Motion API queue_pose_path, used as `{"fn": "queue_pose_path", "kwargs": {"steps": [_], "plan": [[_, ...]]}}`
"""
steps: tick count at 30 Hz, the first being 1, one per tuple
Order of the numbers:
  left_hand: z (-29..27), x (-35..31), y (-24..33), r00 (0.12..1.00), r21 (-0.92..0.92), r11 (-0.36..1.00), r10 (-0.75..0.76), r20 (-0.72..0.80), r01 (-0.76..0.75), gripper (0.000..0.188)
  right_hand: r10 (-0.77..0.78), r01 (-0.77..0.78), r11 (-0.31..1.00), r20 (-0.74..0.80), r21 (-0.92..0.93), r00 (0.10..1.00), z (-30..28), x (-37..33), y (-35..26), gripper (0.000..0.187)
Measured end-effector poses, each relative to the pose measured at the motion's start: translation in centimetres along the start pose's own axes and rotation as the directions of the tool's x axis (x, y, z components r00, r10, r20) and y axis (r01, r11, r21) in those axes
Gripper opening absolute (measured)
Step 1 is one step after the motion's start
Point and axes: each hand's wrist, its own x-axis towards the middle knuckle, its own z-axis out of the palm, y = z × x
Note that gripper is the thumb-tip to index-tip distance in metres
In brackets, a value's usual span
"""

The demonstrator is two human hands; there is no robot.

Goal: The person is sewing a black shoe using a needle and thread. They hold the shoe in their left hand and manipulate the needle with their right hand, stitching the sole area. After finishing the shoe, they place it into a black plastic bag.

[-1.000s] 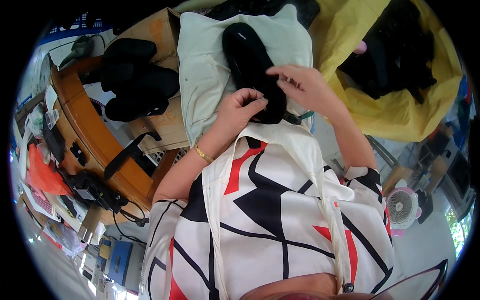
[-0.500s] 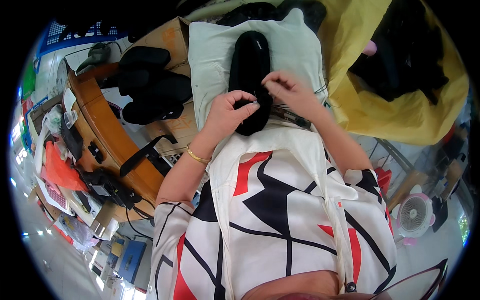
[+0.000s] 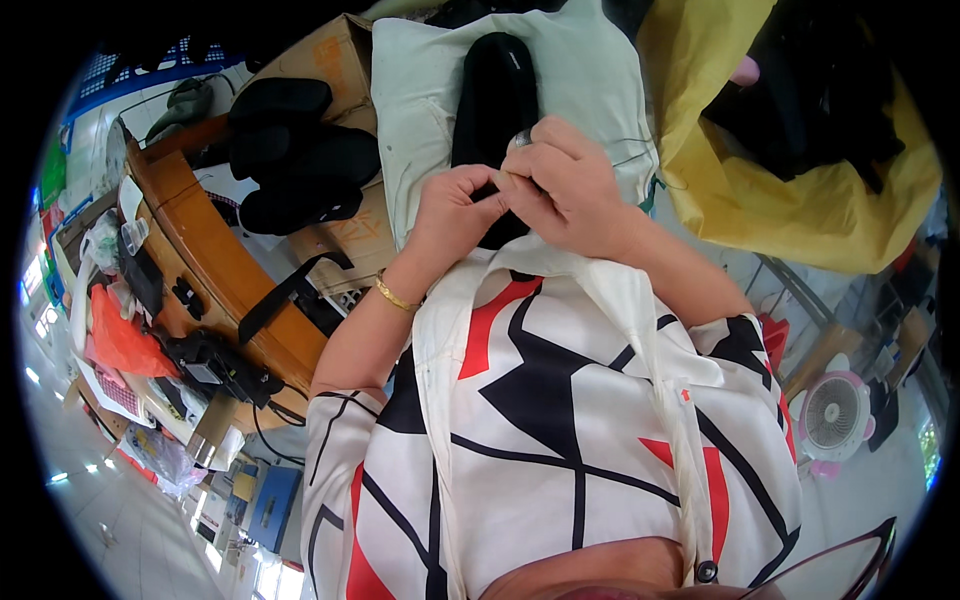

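Observation:
A black shoe (image 3: 495, 95) lies lengthwise on a pale cloth-covered cushion (image 3: 415, 80) in front of me. My left hand (image 3: 455, 212) is over the left side of its near half, thumb and forefinger pinched together. From the right, my right hand (image 3: 570, 190) meets it with curled fingers, a metal band on one of them. The fingertips of both hands touch above the shoe. Whatever is between them is too small or too hidden to make out. The near end of the shoe is partly covered by my hands.
Several black shoes (image 3: 310, 165) are piled by a cardboard box (image 3: 335, 60) on the left, beside a wooden table edge (image 3: 215, 260). A yellow bag (image 3: 820, 230) with dark items stands at right. A pink-and-white fan (image 3: 835, 415) is lower right.
My right hand has come in to meet my left, and its fingers are more curled. The shoe and cushion appear slightly higher in view.

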Motion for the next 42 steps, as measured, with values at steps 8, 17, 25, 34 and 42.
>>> {"fn": "queue_pose_path", "kwargs": {"steps": [8, 17, 25, 34, 42], "plan": [[0.1, -2.0, 0.0, 0.918, 0.453, 0.82, 0.396, -0.005, -0.351, 0.021, 0.751, -0.639, 0.335, 0.214, 0.692, 0.625, -11.1, -0.1, -0.1, 0.022], [0.4, -2.1, 0.0, 0.898, 0.505, 0.775, 0.439, 0.001, -0.38, 0.021, 0.619, 0.052, 0.764, -0.753, 0.643, 0.225, -41.3, -5.0, 7.0, 0.025], [-0.4, -1.4, -0.7, 0.889, 0.499, 0.773, 0.458, -0.013, -0.391, 0.02, 0.287, -0.308, 0.934, -0.892, 0.18, 0.35, -43.4, -10.1, 10.4, 0.016], [-0.5, -1.9, -1.6, 0.847, 0.55, 0.705, 0.532, 0.01, -0.449, 0.029, 0.739, -0.758, 0.527, 0.234, 0.384, 0.632, -9.8, -2.9, 5.4, 0.014], [-0.2, -1.8, -2.3, 0.747, 0.629, 0.58, 0.664, 0.002, -0.518, 0.031, 0.504, -0.529, 0.836, 0.585, -0.145, 0.636, -1.6, -3.4, 2.9, 0.017]]}}
